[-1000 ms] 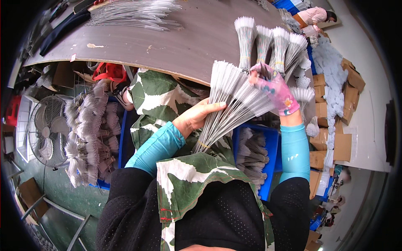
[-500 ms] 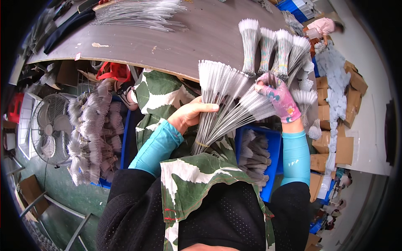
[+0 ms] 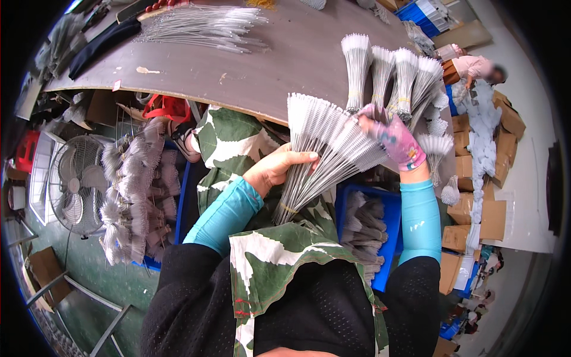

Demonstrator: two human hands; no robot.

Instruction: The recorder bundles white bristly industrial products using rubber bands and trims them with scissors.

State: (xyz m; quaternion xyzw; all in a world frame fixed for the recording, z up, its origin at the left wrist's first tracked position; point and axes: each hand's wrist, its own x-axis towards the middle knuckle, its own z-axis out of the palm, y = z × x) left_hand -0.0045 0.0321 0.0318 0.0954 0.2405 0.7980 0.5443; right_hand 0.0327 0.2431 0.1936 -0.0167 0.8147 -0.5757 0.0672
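My left hand (image 3: 278, 169) is bare and closed around a fanned bundle of thin tube brushes (image 3: 312, 122), white bristles up and bare wire stems down. A yellowish band (image 3: 288, 209) ties the stems near their lower end, over my lap. My right hand (image 3: 392, 140), in a pink patterned glove with bare fingertips, is at the right side of the fan by the bristles. Its fingers are curled and blurred; a dark pointed thing shows at them, too unclear to name. Just beyond it, several banded brush bundles (image 3: 355, 65) stand upright on the table (image 3: 285, 65).
Loose brushes (image 3: 202, 27) lie across the table's far left. A blue bin (image 3: 386, 253) with more bundles is at my right, and hanging brushes (image 3: 128, 196) and a fan (image 3: 74, 184) at my left. Cardboard boxes (image 3: 493, 219) and another person (image 3: 474, 65) are at the right.
The brushes on the right side of the fan have come closer to the rest of the bundle. My right hand has shifted slightly left. The other person has moved right.
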